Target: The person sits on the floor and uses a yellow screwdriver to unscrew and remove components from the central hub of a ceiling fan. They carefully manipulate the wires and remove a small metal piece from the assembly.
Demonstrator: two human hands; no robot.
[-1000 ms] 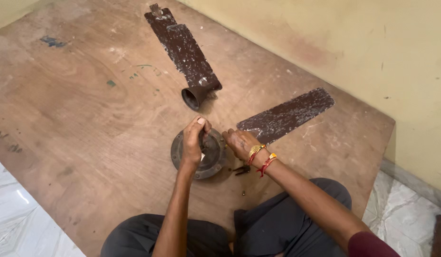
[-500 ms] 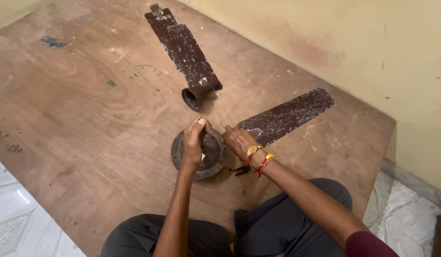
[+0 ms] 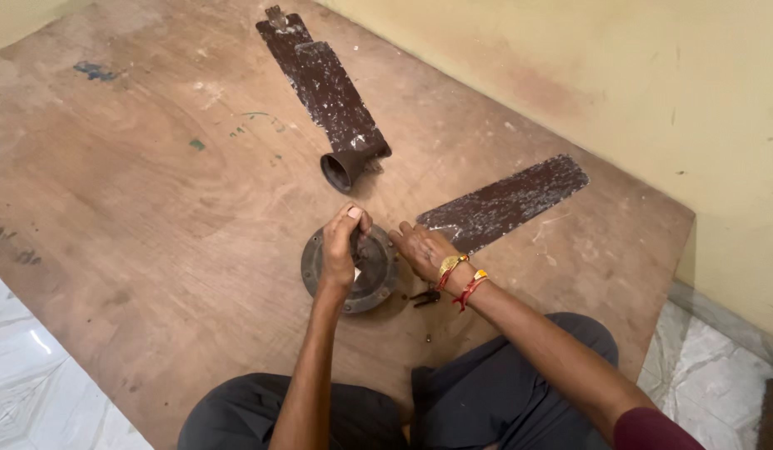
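A round, dark grey metal fan motor housing (image 3: 350,268) lies flat on the big brown wooden surface (image 3: 136,217), close to the near edge where the person sits. The left hand (image 3: 343,246) is on top of the round housing, and its fingers (image 3: 353,218) are curled tight around something small in the middle (what it is cannot be seen). The right hand (image 3: 424,250) rests just beside the housing on its right side, fingers loose and flat, touching its rim. A small dark metal bit (image 3: 423,295) lies on the surface under that wrist. One long rusty brown fan blade (image 3: 505,203) lies near the right hand, pointing toward the right edge. Another long rusty brown fan blade (image 3: 320,79) lies toward the far edge, with a dark cup-shaped metal piece (image 3: 340,169) at its near end.
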